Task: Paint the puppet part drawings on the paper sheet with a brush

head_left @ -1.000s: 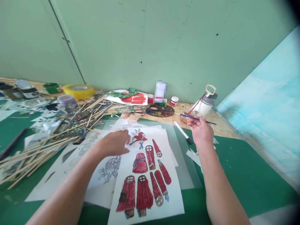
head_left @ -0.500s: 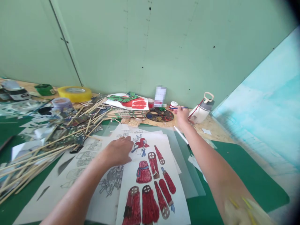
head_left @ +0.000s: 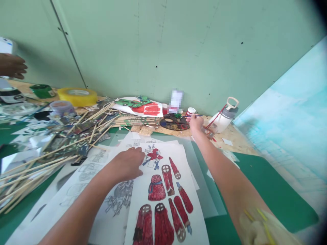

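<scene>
My left hand [head_left: 131,164] rests on the left edge of a white sheet [head_left: 139,192], its fingers apart. Red-painted figure parts with grey and blue details cover that sheet. Further off, my right hand [head_left: 196,123] grips a thin paintbrush [head_left: 198,116] with a blue handle, held almost level. The brush's tip end points left, over the right side of a dark oval paint palette [head_left: 175,123]; I cannot tell if it touches. Just behind the hand stands a small red jar [head_left: 191,111] with a white rim.
Other drawing sheets [head_left: 116,204] lie under my left forearm. At left are wooden sticks [head_left: 38,170], yellow tape [head_left: 76,97], a green jar [head_left: 42,91] and scraps. A white bottle [head_left: 221,119] stands right of the brush. Another person's hand [head_left: 12,66] reaches in at far left.
My right hand and the brush have shifted slightly left, towards the palette. Another person's hand has come into view at far left. My left hand stays on the sheet.
</scene>
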`<state>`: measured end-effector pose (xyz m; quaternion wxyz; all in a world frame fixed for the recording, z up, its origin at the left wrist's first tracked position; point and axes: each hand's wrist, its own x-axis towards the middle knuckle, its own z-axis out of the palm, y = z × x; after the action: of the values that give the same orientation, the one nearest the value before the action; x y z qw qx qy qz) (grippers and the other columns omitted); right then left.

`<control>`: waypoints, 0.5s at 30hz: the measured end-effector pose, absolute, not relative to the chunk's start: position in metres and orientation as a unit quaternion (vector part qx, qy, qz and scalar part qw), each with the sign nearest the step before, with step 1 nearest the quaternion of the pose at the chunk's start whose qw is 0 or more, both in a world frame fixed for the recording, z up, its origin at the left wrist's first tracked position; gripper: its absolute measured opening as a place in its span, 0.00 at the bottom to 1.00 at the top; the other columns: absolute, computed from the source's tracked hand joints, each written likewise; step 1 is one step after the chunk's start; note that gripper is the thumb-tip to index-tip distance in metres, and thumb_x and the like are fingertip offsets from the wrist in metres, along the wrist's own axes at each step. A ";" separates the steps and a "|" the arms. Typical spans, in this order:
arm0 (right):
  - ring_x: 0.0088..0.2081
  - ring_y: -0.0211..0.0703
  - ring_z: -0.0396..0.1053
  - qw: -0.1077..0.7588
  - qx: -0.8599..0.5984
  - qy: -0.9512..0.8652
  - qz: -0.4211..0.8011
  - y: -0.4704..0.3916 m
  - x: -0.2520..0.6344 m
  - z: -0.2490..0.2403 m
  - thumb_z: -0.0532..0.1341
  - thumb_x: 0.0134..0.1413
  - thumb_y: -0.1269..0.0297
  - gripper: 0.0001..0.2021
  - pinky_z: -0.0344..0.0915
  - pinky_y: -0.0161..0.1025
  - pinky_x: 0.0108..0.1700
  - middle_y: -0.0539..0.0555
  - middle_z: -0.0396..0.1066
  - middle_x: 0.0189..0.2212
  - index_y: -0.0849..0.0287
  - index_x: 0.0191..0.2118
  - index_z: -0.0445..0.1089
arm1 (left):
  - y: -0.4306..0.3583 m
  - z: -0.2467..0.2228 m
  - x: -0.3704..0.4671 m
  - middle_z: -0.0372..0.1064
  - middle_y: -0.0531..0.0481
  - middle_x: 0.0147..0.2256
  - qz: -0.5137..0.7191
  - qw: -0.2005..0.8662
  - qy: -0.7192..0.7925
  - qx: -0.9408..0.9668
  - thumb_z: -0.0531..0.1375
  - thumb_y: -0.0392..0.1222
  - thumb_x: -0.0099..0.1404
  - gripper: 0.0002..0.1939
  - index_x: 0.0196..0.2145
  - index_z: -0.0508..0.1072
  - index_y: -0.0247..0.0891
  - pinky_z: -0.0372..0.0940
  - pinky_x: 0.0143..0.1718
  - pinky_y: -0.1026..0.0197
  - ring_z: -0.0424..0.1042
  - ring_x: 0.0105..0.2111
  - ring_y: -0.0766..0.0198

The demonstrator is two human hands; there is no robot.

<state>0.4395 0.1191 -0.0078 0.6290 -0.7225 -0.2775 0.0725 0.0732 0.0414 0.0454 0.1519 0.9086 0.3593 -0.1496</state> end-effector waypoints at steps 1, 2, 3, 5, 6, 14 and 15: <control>0.21 0.39 0.74 0.631 -0.724 -0.269 0.072 0.121 0.439 -0.009 0.57 0.65 0.67 0.13 0.69 0.33 0.26 0.51 0.77 0.20 0.59 0.28 0.71 | 0.041 0.045 0.074 0.71 0.41 0.46 -0.150 0.153 0.361 0.908 0.63 0.39 0.61 0.08 0.38 0.71 0.37 0.66 0.45 0.52 0.71 0.47 0.50; 0.20 0.39 0.74 0.632 -0.725 -0.263 0.072 0.122 0.438 -0.011 0.58 0.65 0.67 0.13 0.69 0.33 0.25 0.52 0.77 0.20 0.60 0.28 0.71 | 0.042 0.045 0.074 0.70 0.42 0.46 -0.150 0.155 0.362 0.907 0.63 0.39 0.61 0.07 0.38 0.71 0.37 0.66 0.45 0.52 0.71 0.46 0.51; 0.20 0.39 0.74 0.634 -0.726 -0.258 0.073 0.124 0.438 -0.012 0.58 0.65 0.67 0.13 0.69 0.33 0.25 0.52 0.77 0.21 0.60 0.28 0.71 | 0.042 0.045 0.074 0.70 0.42 0.46 -0.149 0.156 0.363 0.907 0.63 0.39 0.61 0.07 0.38 0.70 0.38 0.66 0.44 0.52 0.71 0.46 0.51; 0.20 0.39 0.74 0.636 -0.726 -0.251 0.073 0.126 0.436 -0.014 0.57 0.66 0.67 0.14 0.68 0.32 0.25 0.52 0.77 0.21 0.60 0.27 0.70 | 0.042 0.044 0.073 0.70 0.42 0.46 -0.145 0.160 0.363 0.907 0.63 0.40 0.61 0.07 0.37 0.70 0.38 0.65 0.44 0.52 0.71 0.46 0.51; 0.20 0.38 0.74 0.636 -0.726 -0.249 0.072 0.126 0.436 -0.014 0.57 0.66 0.67 0.14 0.68 0.32 0.25 0.52 0.78 0.21 0.60 0.27 0.70 | 0.042 0.044 0.073 0.70 0.43 0.46 -0.143 0.161 0.362 0.907 0.62 0.40 0.61 0.07 0.37 0.70 0.38 0.65 0.44 0.52 0.71 0.46 0.51; 0.22 0.40 0.76 0.634 -0.730 -0.245 0.068 0.124 0.433 -0.016 0.57 0.66 0.67 0.15 0.68 0.32 0.25 0.53 0.77 0.20 0.60 0.26 0.71 | 0.044 0.038 0.070 0.70 0.41 0.48 -0.139 0.158 0.356 0.911 0.62 0.41 0.61 0.07 0.36 0.68 0.39 0.65 0.48 0.50 0.71 0.49 0.48; 0.22 0.40 0.76 0.634 -0.730 -0.246 0.068 0.123 0.433 -0.017 0.57 0.66 0.67 0.14 0.68 0.32 0.25 0.53 0.77 0.20 0.60 0.27 0.71 | 0.044 0.038 0.070 0.70 0.41 0.48 -0.138 0.158 0.355 0.911 0.62 0.41 0.61 0.07 0.36 0.68 0.39 0.65 0.49 0.50 0.71 0.50 0.48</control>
<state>0.4331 0.1231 -0.0167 0.6340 -0.7300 -0.2461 0.0683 0.0698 0.0436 0.0381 0.1579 0.9109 0.3554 -0.1383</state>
